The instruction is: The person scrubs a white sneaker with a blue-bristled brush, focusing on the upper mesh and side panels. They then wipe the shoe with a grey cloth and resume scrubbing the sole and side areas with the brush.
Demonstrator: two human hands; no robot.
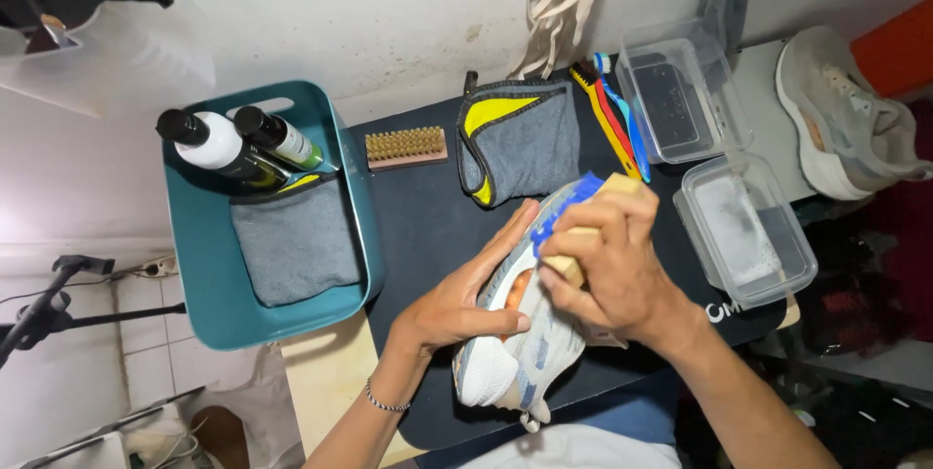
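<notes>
My left hand (462, 299) grips the side of a white and grey sneaker (515, 357) with blue trim, held above a black mat (428, 226). My right hand (607, 260) is closed on a wooden-backed brush (573, 265) and presses it against the sneaker's upper side. The shoe's toe end points toward me. A thin bracelet sits on my left wrist.
A teal bin (199, 304) at left holds two bottles (228, 143) and a grey cloth (296, 241). On the mat lie a small bristle brush (405, 146), a grey and yellow cloth (515, 143) and coloured brushes (612, 119). Two clear plastic tubs (743, 231) and another sneaker (846, 119) sit at right.
</notes>
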